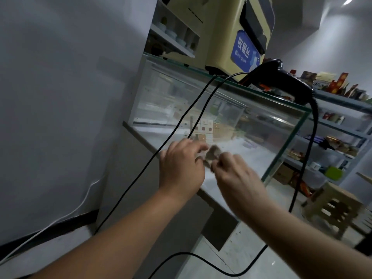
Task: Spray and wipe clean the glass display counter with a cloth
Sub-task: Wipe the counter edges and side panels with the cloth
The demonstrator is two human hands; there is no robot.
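Observation:
The glass display counter (231, 109) fills the middle of the tilted view, with small boxes behind its front pane. A small grey-brown cloth (212, 154) is bunched against the lower part of that pane. My left hand (181, 166) grips the cloth's left side. My right hand (235, 174) pinches its right side with closed fingers. Both forearms reach in from the bottom edge. No spray bottle is in view.
A beige cash register (225, 37) with a blue sign and a black barcode scanner (281, 77) stand on the counter top. Black cables (181, 121) hang across the glass down to the floor. Shelves of goods (342, 121) and a plastic stool (338, 206) stand at the right.

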